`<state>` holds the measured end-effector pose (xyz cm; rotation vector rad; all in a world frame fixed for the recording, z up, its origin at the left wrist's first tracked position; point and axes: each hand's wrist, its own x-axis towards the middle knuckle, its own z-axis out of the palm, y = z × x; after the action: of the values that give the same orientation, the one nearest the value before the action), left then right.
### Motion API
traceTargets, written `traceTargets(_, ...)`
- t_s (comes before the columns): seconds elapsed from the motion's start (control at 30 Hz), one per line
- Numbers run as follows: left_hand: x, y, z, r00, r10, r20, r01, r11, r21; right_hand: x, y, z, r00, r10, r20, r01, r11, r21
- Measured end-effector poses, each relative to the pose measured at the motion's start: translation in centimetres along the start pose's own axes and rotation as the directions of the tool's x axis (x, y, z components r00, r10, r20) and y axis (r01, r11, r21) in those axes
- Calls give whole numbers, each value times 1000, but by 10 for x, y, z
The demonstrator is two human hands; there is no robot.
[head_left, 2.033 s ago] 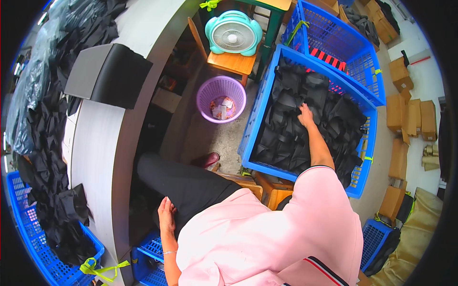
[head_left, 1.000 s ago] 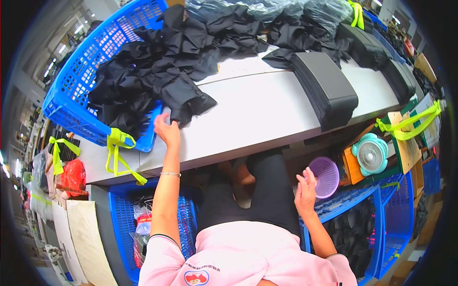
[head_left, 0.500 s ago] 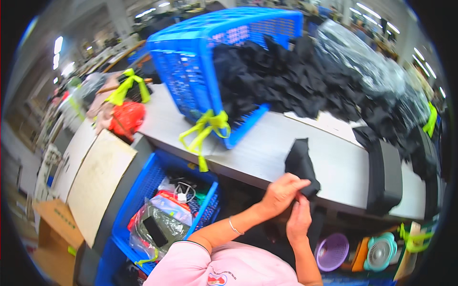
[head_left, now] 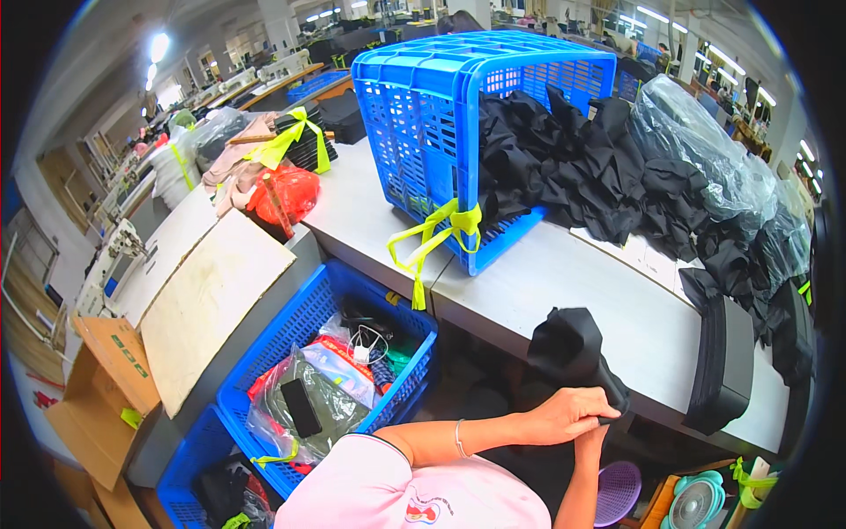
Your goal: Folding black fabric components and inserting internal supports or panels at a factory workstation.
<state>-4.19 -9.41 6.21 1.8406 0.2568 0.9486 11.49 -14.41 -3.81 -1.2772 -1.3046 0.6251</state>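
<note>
My left hand [head_left: 568, 416] is closed on the lower end of a black fabric piece [head_left: 568, 344], with its fingers bunched near the table's front edge. My right hand [head_left: 590, 439] is right beneath it, mostly covered by the left; its fingers hardly show. The cloth rises from my hands and opens into a rounded, cup-like shape over the edge of the white table [head_left: 520, 282]. A big heap of the same black cloth [head_left: 582, 167] spills out of a tipped blue plastic basket [head_left: 414, 132] on the table.
Stacked black pieces [head_left: 721, 366] stand at the right, beside clear plastic wrap [head_left: 696, 141]. A blue crate [head_left: 264, 379] with bags and a phone [head_left: 301, 407] is at the left. Below the right side are a purple basket [head_left: 619, 489] and a small fan [head_left: 694, 502].
The view has turned left. My hands have come nearer my body with the black fabric, and its upper end has spread from a narrow fold into a rounder shape.
</note>
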Motion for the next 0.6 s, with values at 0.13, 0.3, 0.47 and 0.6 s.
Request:
traceTargets(0.13, 2, 14, -10, 950, -7, -311, 40, 994, 102, 1, -51, 15, 954, 185, -236, -153, 977, 150)
traceTargets(0.3, -5, 20, 10, 998, 59, -18, -58, 997, 44, -39, 18, 1, 969, 153, 195, -248, 575, 779)
traceTargets(0.47, -14, 31, 20, 977, -118, 180, 123, 992, -16, -44, 21, -13, 970, 115, 215, -242, 572, 784)
traceTargets(0.6, -24, 36, 29, 971, -178, 162, 192, 978, -78, -41, 15, -20, 965, 70, 252, -246, 568, 786)
